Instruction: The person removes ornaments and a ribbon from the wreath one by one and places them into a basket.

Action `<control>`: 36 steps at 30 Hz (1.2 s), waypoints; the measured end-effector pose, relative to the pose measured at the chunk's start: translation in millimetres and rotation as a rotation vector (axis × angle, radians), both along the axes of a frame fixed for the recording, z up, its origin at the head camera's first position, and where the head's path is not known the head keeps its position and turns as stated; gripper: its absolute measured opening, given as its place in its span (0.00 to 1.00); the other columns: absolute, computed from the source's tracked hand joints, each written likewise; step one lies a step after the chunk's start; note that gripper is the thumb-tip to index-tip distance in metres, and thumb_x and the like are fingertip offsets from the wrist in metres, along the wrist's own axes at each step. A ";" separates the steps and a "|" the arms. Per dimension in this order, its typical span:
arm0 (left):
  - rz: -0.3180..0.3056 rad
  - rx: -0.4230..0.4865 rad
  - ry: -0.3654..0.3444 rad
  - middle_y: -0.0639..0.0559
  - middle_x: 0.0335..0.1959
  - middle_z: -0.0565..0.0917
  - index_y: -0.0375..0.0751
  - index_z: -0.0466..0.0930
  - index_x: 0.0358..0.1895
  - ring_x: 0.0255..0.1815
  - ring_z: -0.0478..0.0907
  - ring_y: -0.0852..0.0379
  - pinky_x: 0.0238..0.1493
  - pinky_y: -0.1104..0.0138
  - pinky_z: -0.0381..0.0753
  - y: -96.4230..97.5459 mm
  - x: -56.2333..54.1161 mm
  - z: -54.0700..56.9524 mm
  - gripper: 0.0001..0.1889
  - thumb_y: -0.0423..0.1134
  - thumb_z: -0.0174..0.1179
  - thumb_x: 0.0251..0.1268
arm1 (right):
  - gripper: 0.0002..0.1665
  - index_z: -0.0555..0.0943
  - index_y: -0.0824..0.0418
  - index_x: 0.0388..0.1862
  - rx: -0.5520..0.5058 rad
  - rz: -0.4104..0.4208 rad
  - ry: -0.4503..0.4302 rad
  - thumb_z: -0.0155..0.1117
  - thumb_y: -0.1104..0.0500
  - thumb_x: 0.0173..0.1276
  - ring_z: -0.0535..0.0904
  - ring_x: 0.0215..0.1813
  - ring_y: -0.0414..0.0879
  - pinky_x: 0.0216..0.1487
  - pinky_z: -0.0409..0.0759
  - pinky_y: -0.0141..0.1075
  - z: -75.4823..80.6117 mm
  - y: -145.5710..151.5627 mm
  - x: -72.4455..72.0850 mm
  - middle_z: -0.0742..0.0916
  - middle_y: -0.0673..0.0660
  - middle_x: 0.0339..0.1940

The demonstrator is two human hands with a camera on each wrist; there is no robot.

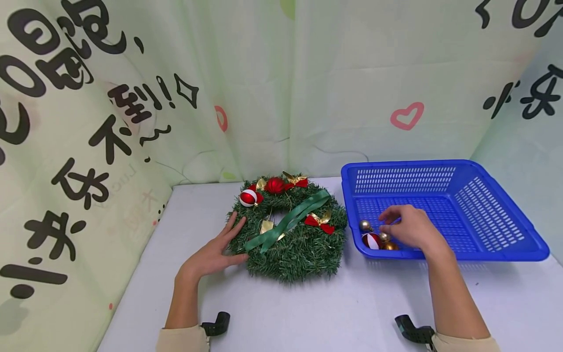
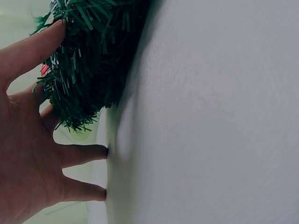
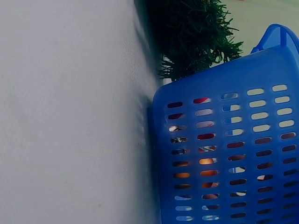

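Note:
A green wreath with red bows, red baubles and a green ribbon lies flat on the white table. My left hand rests against its left rim with fingers straight. In the left wrist view, that hand has one finger on the wreath and other fingertips on the table. My right hand is inside the blue basket, fingers curled down over a silver bauble, a red-and-white bauble and a gold bauble. Whether it grips one is hidden.
The basket stands right beside the wreath at the table's right. A pale curtain with black characters hangs close behind and along both sides. The table's left edge runs near my left forearm.

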State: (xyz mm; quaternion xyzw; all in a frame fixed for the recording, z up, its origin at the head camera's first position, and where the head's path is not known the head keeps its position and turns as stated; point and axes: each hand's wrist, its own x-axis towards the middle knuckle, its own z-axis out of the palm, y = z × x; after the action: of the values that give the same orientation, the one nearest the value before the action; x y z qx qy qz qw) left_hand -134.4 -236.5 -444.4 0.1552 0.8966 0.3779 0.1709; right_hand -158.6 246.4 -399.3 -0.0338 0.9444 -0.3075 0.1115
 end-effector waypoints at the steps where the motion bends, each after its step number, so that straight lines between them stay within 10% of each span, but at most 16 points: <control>1: 0.000 -0.001 0.000 0.61 0.87 0.28 0.64 0.39 0.87 0.88 0.37 0.40 0.76 0.32 0.56 0.0 -0.2 0.0 0.51 0.54 0.67 0.71 | 0.18 0.84 0.66 0.56 -0.001 -0.001 -0.001 0.67 0.56 0.73 0.83 0.52 0.64 0.48 0.83 0.55 0.3 -0.2 0.0 0.86 0.69 0.52; 36: 0.005 -0.007 0.006 0.61 0.88 0.30 0.64 0.40 0.87 0.88 0.38 0.40 0.76 0.32 0.56 0.2 1.1 0.1 0.51 0.55 0.67 0.70 | 0.27 0.78 0.60 0.70 -0.113 -0.084 0.230 0.66 0.51 0.77 0.79 0.65 0.74 0.60 0.80 0.65 5.7 -13.1 0.7 0.79 0.73 0.69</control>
State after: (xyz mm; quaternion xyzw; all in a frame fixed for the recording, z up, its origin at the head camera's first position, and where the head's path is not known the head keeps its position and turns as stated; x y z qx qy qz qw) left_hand -133.4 -236.3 -444.3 0.1537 0.8989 0.3745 0.1678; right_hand -157.9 233.3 -393.6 -0.0353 0.9326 -0.3589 -0.0124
